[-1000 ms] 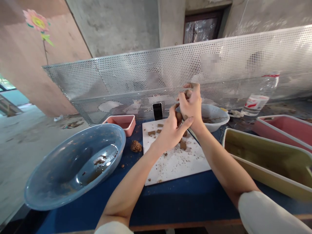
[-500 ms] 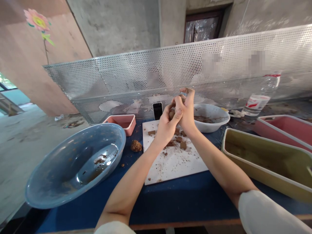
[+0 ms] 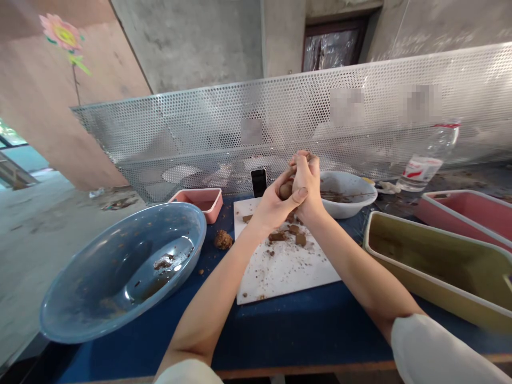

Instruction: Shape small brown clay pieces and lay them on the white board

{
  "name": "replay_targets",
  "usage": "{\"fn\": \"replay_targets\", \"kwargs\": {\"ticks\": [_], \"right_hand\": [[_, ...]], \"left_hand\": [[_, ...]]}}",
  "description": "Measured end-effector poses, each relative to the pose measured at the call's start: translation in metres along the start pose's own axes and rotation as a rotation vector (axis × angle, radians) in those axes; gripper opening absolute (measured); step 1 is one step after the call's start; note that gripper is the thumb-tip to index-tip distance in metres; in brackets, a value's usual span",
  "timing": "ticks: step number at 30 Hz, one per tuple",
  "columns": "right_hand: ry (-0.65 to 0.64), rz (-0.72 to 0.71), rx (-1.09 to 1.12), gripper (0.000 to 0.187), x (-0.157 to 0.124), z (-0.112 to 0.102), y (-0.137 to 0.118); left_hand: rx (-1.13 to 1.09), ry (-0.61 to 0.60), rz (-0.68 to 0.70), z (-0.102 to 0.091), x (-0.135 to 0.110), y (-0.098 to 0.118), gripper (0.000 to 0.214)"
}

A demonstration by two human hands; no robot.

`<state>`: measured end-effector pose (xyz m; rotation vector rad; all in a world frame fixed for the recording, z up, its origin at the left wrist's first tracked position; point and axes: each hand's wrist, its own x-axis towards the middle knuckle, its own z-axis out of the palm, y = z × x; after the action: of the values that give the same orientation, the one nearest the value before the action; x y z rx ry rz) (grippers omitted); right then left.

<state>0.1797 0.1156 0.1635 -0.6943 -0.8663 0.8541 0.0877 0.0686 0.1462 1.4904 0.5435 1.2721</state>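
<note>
Both hands are pressed together in the air above the far part of a white board (image 3: 288,274). Between them is a brown lump of clay (image 3: 285,191), of which only a rounded end shows. My left hand (image 3: 276,205) cups it from the left, thumb laid across toward the other palm. My right hand (image 3: 309,184) closes over it from the right with curled, smeared fingers. Below on the board lie several brown clay pieces (image 3: 301,239) among crumbs. A rough, crumbly clay ball (image 3: 223,240) rests on the blue table left of the board.
A large blue basin (image 3: 100,256) with muddy residue stands at left, a small pink tray (image 3: 214,207) behind it. A phone (image 3: 259,183) leans against the perforated metal screen (image 3: 200,128). To the right are a white basin (image 3: 356,208), a water bottle (image 3: 424,165) and an olive trough (image 3: 420,272).
My right hand's raised fingers have folded down over the clay lump. Both hands are pressed closer together and slightly lower; the things on the table have not moved.
</note>
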Motion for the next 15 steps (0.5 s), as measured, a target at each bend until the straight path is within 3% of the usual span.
{"fn": "replay_targets", "kwargs": {"ticks": [5, 9, 13, 15], "right_hand": [[0.002, 0.209, 0.130, 0.022, 0.000, 0.004, -0.002], [-0.104, 0.347, 0.220, 0.029, 0.010, -0.003, 0.001], [-0.155, 0.296, 0.288, 0.027, 0.017, -0.009, -0.005], [-0.196, 0.269, 0.302, 0.027, 0.017, -0.009, -0.010]], "left_hand": [[0.074, -0.005, 0.019, -0.005, 0.000, -0.003, 0.098], [0.153, -0.060, 0.125, -0.002, 0.001, -0.008, 0.094], [0.317, 0.079, 0.303, 0.014, -0.008, -0.013, 0.067], [0.358, 0.171, 0.302, 0.023, -0.012, -0.017, 0.068]]}}
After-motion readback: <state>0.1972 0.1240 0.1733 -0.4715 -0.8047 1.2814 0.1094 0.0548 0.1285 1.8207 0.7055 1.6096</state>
